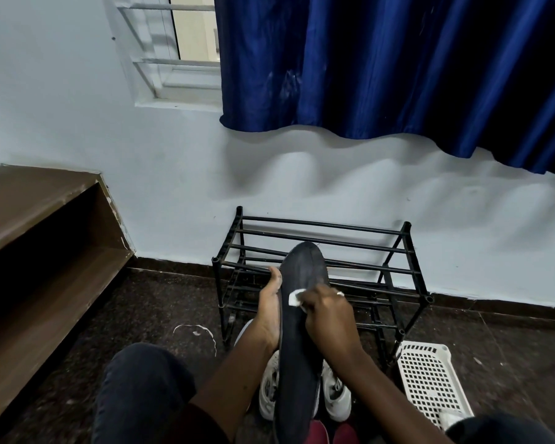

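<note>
A long dark insole [302,315] stands nearly upright in front of me, its toe end pointing up toward the rack. My left hand [269,307] cups its left edge, fingers behind it and thumb along the rim. My right hand [329,312] pinches a small white wipe [294,298] and presses it against the insole's face. A pair of white shoes [335,395] lies on the floor under the insole, partly hidden by it and my arms.
A black metal shoe rack [407,248] stands against the pale wall behind the insole. A white perforated plastic basket [426,376] sits on the dark floor at right. A brown wooden shelf [45,235] runs along the left. Blue curtain [398,65] hangs above. Red shoes [321,434] are at the bottom edge.
</note>
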Tool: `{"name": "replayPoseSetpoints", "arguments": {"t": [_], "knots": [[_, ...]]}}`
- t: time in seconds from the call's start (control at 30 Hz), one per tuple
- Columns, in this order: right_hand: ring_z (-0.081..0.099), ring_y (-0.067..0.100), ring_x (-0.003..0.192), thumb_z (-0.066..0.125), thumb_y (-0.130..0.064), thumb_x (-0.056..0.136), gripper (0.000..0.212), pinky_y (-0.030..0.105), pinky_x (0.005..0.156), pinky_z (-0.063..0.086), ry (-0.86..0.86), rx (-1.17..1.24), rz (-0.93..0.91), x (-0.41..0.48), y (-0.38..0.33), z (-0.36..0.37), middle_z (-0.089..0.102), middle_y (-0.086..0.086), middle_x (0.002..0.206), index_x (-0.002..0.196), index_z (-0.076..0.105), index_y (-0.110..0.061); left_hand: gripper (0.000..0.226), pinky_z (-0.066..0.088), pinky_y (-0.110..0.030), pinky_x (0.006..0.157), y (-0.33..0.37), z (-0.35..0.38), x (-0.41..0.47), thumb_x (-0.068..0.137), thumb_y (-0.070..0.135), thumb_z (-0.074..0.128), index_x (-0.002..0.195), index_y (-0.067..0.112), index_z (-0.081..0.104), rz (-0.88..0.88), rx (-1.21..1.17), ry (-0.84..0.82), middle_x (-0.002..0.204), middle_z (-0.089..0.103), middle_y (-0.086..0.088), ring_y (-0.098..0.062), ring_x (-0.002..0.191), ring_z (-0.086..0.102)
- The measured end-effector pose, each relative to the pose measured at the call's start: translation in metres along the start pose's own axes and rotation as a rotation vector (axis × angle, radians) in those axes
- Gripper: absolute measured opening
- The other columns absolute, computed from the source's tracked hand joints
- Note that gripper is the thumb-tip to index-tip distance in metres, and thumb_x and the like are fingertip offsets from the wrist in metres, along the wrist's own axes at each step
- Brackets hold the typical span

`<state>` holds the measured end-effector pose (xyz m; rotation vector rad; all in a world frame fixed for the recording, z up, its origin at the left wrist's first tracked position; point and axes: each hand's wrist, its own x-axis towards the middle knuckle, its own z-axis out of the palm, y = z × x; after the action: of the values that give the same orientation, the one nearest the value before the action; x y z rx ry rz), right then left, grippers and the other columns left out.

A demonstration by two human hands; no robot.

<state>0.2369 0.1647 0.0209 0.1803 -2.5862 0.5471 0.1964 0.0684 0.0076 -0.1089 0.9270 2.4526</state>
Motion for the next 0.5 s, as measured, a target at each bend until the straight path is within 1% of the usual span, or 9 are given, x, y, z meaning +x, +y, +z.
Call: {"name": "replayPoseSetpoints", "arguments": {"t": [0.07, 0.13, 0.2, 0.23, 0.27, 0.33, 0.37, 0.43, 0.5], "knots": [[0.054, 0.016, 0.043, 0.085, 0.004, 0.036, 0.036, 0.02, 0.039, 0.034, -0.013, 0.013, -0.016, -0.013, -0.002, 0.001, 0.054, -0.002, 0.054, 0.057, 0.07, -0.02, 0.081, 0.059, -0.039, 0.071, 0.001, 0.0, 0.0, 0.088, 0.064, 0.023, 0.086, 0.005, 0.077, -0.036, 0.008, -0.016, 0.096, 0.07, -0.022, -0.033, 0.083, 0.07], [0.053, 0.016, 0.043, 0.085, 0.004, 0.036, 0.035, 0.02, 0.04, 0.034, -0.024, 0.007, -0.03, -0.02, -0.004, 0.0, 0.052, -0.002, 0.054, 0.057, 0.07, -0.021, 0.08, 0.051, -0.047, 0.088, 0.001, 0.003, -0.003, 0.085, 0.067, 0.026, 0.096, 0.006, 0.076, -0.05, -0.006, -0.014, 0.108, 0.067, -0.025, -0.04, 0.094, 0.066], [0.053, 0.017, 0.043, 0.083, 0.005, 0.036, 0.036, 0.019, 0.041, 0.033, -0.011, -0.017, -0.04, -0.018, -0.003, -0.001, 0.052, -0.001, 0.054, 0.059, 0.071, -0.02, 0.077, 0.043, -0.048, 0.099, 0.001, 0.004, -0.002, 0.08, 0.067, 0.034, 0.106, 0.006, 0.072, -0.037, 0.012, 0.011, 0.119, 0.061, -0.026, -0.042, 0.105, 0.06], [0.053, 0.019, 0.044, 0.083, 0.007, 0.037, 0.037, 0.019, 0.041, 0.033, -0.003, -0.029, -0.04, -0.015, -0.003, -0.002, 0.052, -0.001, 0.054, 0.061, 0.072, -0.019, 0.077, 0.044, -0.046, 0.099, 0.003, 0.006, -0.004, 0.079, 0.067, 0.037, 0.109, 0.004, 0.07, -0.043, 0.018, 0.01, 0.12, 0.061, -0.025, -0.041, 0.107, 0.059], [0.054, 0.021, 0.044, 0.082, 0.007, 0.039, 0.037, 0.019, 0.041, 0.033, 0.011, -0.04, -0.038, -0.01, -0.002, -0.002, 0.053, 0.0, 0.055, 0.064, 0.072, -0.018, 0.076, 0.048, -0.041, 0.094, 0.004, 0.007, -0.004, 0.079, 0.065, 0.039, 0.106, 0.002, 0.071, -0.041, 0.026, 0.012, 0.115, 0.064, -0.023, -0.037, 0.103, 0.062], [0.055, 0.026, 0.047, 0.08, 0.009, 0.044, 0.033, 0.017, 0.042, 0.036, 0.047, -0.06, -0.035, 0.006, 0.001, -0.005, 0.056, 0.004, 0.058, 0.066, 0.072, -0.014, 0.07, 0.056, -0.031, 0.076, 0.004, 0.01, -0.007, 0.083, 0.06, 0.037, 0.094, 0.002, 0.075, -0.062, 0.04, -0.003, 0.096, 0.071, -0.017, -0.027, 0.085, 0.069], [0.055, 0.028, 0.048, 0.079, 0.01, 0.046, 0.031, 0.018, 0.043, 0.037, 0.063, -0.072, -0.029, 0.015, 0.003, -0.007, 0.057, 0.006, 0.059, 0.066, 0.071, -0.012, 0.068, 0.058, -0.03, 0.07, 0.004, 0.012, -0.01, 0.087, 0.057, 0.035, 0.09, 0.003, 0.076, -0.065, 0.037, -0.013, 0.09, 0.072, -0.015, -0.025, 0.08, 0.07], [0.056, 0.031, 0.05, 0.075, 0.012, 0.049, 0.028, 0.021, 0.045, 0.039, 0.095, -0.097, -0.002, 0.035, 0.007, -0.01, 0.059, 0.009, 0.06, 0.067, 0.071, -0.009, 0.066, 0.058, -0.028, 0.065, 0.003, 0.013, -0.013, 0.092, 0.053, 0.031, 0.086, 0.006, 0.077, -0.058, 0.044, -0.012, 0.087, 0.073, -0.014, -0.023, 0.078, 0.071], [0.056, 0.031, 0.052, 0.072, 0.014, 0.052, 0.026, 0.022, 0.049, 0.036, 0.118, -0.101, 0.051, 0.05, 0.008, -0.012, 0.059, 0.01, 0.061, 0.066, 0.069, -0.009, 0.065, 0.058, -0.028, 0.066, 0.004, 0.015, -0.015, 0.089, 0.053, 0.032, 0.086, 0.007, 0.077, -0.041, 0.04, -0.006, 0.089, 0.073, -0.013, -0.022, 0.08, 0.071]]}}
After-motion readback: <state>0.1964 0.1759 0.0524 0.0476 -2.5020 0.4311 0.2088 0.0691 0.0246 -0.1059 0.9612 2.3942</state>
